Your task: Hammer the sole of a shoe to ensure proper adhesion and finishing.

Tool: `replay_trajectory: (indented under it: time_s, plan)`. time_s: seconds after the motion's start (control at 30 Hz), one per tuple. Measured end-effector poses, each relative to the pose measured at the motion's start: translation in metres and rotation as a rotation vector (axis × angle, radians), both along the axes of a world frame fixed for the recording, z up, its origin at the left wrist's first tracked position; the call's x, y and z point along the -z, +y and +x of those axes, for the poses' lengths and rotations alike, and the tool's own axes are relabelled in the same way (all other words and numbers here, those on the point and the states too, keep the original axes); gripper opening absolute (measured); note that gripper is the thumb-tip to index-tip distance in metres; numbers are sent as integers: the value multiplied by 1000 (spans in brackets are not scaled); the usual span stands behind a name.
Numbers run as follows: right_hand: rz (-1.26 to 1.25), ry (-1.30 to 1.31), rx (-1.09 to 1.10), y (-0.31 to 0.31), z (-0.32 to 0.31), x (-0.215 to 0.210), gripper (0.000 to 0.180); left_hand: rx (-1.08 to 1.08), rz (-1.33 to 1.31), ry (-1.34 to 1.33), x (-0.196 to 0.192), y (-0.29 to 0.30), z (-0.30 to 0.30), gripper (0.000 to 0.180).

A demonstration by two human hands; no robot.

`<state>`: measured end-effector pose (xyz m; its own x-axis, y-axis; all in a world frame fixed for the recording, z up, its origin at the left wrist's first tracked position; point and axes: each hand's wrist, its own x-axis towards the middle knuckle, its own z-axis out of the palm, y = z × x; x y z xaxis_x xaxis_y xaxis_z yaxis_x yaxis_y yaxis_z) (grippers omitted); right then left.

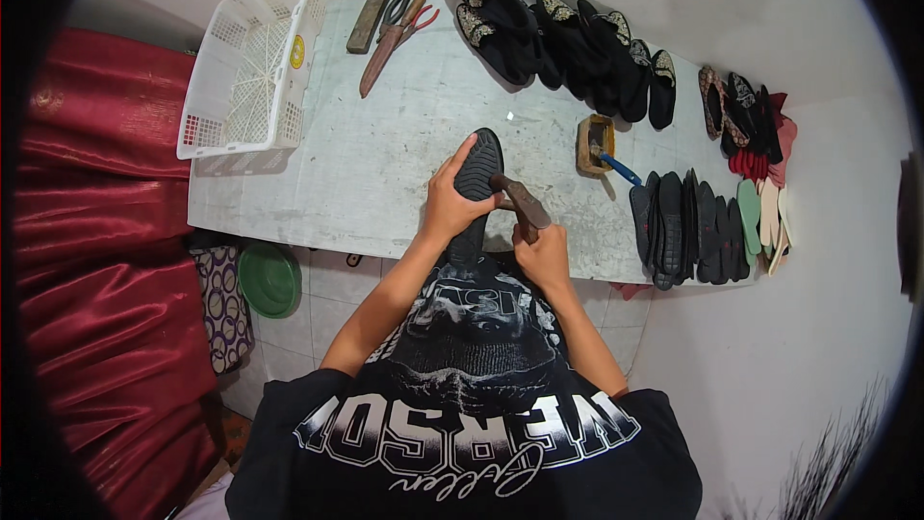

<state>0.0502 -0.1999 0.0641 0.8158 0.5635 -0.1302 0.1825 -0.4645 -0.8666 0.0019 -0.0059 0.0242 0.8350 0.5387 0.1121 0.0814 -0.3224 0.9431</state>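
Pale, scuffed surface (366,154) against a white wall, tiled floor below. Left hand (450,204) wraps the black shoe sole (478,166), tread up, fingers curled over its edge, heel end resting at the surface's near rim. Right hand (545,252) fists the handle of a brown hammer-like tool (520,200), its head touching the sole's side. Judgement: pin the sole firmly, keep the thumb clear of the head, work short strokes along the edge. White basket (252,63) at left; scissors and pliers (399,19) beyond; finished black shoes (568,39) along the back; stacked soles (688,226) and a glue tin with brush (597,146) at right.
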Motion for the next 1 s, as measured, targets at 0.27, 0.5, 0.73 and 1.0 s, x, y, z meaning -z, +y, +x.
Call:
replay_trajectory:
  time_s: [0.27,0.5,0.73,1.0]
  plan:
    - [0,-85,-30,-1,0,6,21,3,117,-50,1,2,0,110]
    - [-64,-62,-39,3,-2,-1,20,11,38,-5,4,1,-1,110]
    - [-155,-140,-166,19,0,-19,35,6,12,-41,3,0,-4,103]
    - [-125,-149,-146,28,3,-26,23,14,-34,-25,0,0,-4,103]
